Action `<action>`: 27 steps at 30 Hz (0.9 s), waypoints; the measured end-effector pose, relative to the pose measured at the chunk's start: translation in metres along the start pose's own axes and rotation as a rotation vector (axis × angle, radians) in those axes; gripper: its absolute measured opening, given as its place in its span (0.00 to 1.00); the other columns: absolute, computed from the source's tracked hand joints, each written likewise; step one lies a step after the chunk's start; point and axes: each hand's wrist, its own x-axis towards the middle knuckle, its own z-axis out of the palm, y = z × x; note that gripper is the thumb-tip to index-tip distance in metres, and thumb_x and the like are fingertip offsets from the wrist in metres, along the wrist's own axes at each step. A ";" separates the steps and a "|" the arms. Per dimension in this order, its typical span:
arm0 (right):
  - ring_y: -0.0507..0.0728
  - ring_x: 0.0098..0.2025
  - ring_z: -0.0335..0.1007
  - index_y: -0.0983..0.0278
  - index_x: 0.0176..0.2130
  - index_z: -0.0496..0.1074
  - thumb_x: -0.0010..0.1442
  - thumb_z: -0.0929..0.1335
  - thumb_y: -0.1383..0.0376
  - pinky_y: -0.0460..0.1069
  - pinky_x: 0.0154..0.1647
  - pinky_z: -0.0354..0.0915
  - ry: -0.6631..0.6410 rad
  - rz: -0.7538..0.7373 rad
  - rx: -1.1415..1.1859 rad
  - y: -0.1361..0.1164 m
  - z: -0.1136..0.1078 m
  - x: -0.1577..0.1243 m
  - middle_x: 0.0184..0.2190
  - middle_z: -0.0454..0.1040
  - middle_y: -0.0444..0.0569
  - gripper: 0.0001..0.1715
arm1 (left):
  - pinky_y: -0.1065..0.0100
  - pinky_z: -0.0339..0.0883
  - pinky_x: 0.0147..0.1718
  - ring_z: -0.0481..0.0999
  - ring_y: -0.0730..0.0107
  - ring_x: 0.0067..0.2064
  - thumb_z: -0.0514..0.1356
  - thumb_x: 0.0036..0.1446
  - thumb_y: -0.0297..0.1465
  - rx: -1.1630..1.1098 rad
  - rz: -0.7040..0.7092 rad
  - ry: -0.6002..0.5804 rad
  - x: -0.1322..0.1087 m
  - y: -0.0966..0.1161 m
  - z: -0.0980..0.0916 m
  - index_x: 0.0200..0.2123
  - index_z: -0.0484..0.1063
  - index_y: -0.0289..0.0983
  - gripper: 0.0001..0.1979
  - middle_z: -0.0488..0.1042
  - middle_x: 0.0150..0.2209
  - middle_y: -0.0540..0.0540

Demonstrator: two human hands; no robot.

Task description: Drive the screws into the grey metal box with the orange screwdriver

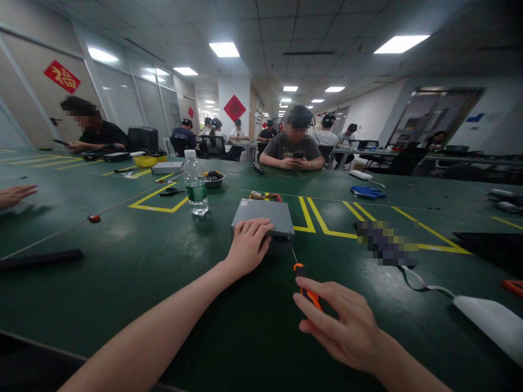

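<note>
A grey metal computer power supply (265, 212) rests on the green table, its bundled wires (265, 196) showing behind it. My left hand (250, 245) lies over its top and front edge, fingers stretched flat across the casing. An orange-and-black screwdriver (300, 270) reaches up to the unit's front right corner, where its tip meets or nearly meets the casing; the exact contact is too small to tell. My right hand (341, 321) pinches the screwdriver's handle between thumb and fingers, partly hiding it.
Left of the power supply stands a water bottle (196, 188), near a metal bowl (214, 179) and black scissors (171, 191). Blue gloves (368, 192) and a white cable (429, 287) lie on the right. Across the table sits a person (292, 149) with a phone; another person's hand (17, 196) shows at left.
</note>
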 end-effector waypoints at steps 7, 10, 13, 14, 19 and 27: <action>0.58 0.43 0.68 0.69 0.49 0.65 0.59 0.58 0.67 0.53 0.38 0.65 -0.042 -0.032 0.058 0.002 -0.001 0.002 0.46 0.68 0.60 0.19 | 0.59 0.51 0.51 0.62 0.65 0.55 0.52 0.58 0.30 -0.018 -0.002 -0.007 0.000 -0.001 0.002 0.48 0.63 0.42 0.14 0.67 0.53 0.48; 0.57 0.40 0.68 0.69 0.49 0.64 0.58 0.59 0.67 0.51 0.34 0.65 -0.063 -0.032 0.072 0.001 0.000 0.003 0.48 0.67 0.61 0.19 | 0.59 0.51 0.51 0.62 0.64 0.54 0.52 0.58 0.30 -0.015 -0.005 -0.005 0.000 -0.001 0.002 0.48 0.63 0.42 0.14 0.67 0.52 0.47; 0.56 0.39 0.68 0.70 0.48 0.64 0.58 0.59 0.69 0.51 0.33 0.64 -0.063 -0.039 0.097 0.000 -0.001 0.003 0.47 0.68 0.61 0.18 | 0.59 0.51 0.51 0.62 0.64 0.54 0.52 0.58 0.29 -0.017 -0.003 -0.007 0.000 0.000 0.000 0.48 0.63 0.42 0.14 0.66 0.53 0.47; 0.56 0.39 0.68 0.69 0.48 0.64 0.58 0.59 0.69 0.51 0.33 0.64 -0.059 -0.045 0.096 0.000 -0.001 0.004 0.46 0.68 0.61 0.17 | 0.59 0.51 0.51 0.62 0.64 0.55 0.52 0.58 0.29 -0.020 -0.001 -0.009 0.000 0.000 0.000 0.48 0.63 0.42 0.14 0.66 0.53 0.47; 0.55 0.36 0.67 0.64 0.47 0.65 0.60 0.60 0.68 0.50 0.31 0.63 -0.060 -0.073 0.059 -0.001 -0.001 0.007 0.46 0.68 0.60 0.14 | 0.59 0.51 0.51 0.62 0.65 0.55 0.51 0.59 0.29 -0.028 0.005 -0.008 0.000 -0.001 0.000 0.48 0.63 0.41 0.14 0.66 0.53 0.47; 0.52 0.33 0.68 0.66 0.41 0.61 0.57 0.66 0.67 0.48 0.31 0.65 0.092 0.026 0.117 0.001 0.006 0.000 0.42 0.70 0.57 0.11 | 0.59 0.51 0.51 0.63 0.65 0.54 0.52 0.58 0.30 -0.015 0.001 -0.001 0.000 0.000 0.002 0.48 0.63 0.42 0.13 0.67 0.52 0.48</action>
